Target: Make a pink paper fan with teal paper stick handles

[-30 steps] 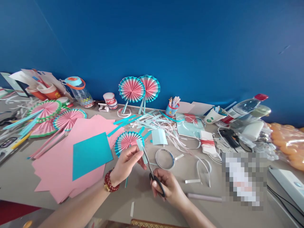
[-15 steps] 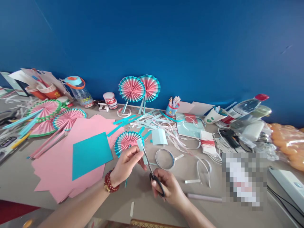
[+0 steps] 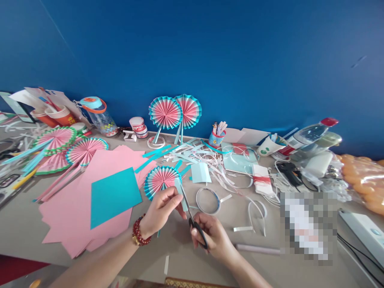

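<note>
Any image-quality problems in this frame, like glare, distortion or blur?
Head view: soft, fairly even light; glare on the clear wrap over the orange pack. Same head view: wide-angle stretch toward the sides, the bottle slanting outward; a pixelated patch masks whatever lies there; the scissors read clearly, the far edges softer.

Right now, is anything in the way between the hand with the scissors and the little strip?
Nothing that I can see. The right hand holds the scissors, and their blades reach along the right side of the strip. The left hand pinches it from the other side.
</note>
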Motion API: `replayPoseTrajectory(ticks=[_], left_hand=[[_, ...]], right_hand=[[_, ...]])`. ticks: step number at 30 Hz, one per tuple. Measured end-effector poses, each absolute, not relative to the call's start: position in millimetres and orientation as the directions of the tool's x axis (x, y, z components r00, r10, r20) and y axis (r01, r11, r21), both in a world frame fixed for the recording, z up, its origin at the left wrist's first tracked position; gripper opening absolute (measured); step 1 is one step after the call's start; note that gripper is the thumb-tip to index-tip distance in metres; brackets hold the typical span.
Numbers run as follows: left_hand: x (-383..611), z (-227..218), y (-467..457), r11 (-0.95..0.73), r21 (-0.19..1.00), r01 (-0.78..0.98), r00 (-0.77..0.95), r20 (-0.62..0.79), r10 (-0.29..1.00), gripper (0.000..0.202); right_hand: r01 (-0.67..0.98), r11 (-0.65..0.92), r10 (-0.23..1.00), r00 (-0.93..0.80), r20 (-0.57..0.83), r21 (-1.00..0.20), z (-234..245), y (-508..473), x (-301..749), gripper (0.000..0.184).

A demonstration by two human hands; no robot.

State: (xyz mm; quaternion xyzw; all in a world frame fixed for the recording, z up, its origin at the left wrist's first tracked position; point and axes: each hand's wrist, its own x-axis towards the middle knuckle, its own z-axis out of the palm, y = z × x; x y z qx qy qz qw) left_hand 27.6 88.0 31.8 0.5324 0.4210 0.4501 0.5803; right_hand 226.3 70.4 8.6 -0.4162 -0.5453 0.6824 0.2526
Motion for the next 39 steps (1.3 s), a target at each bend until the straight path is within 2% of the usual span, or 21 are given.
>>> replayPoseTrajectory(ticks=[6,12,23,39], left_hand=[[28.4,33.5,88.4,0.024,0.997,-0.074,0.236,-0.006,0.972,0.032],[32.6,33.2,85.1,0.065,0.994,-0.090,0.261,-0.040,0.965,0.032],[33.1,32.6,84.5,0.052,0.997,-0.060,0.258,-0.035,0.965,0.031],[36.2,35.1,82.5,0.046,0.999,-0.021,0.276,-0.038,0.960,0.033]], right_hand=[[0.122,-0.209,0.821,-0.518,-0.242,-0.970,6.3,69.3,226.9,0.049],[0.116,-0.242,0.807,-0.527,-0.266,-0.963,5.5,69.9,228.2,0.049],[0.124,-0.224,0.816,-0.518,-0.255,-0.967,1.9,67.7,227.5,0.045],[0.132,-0.224,0.828,-0.498,-0.260,-0.966,7.6,66.7,224.6,0.049]])
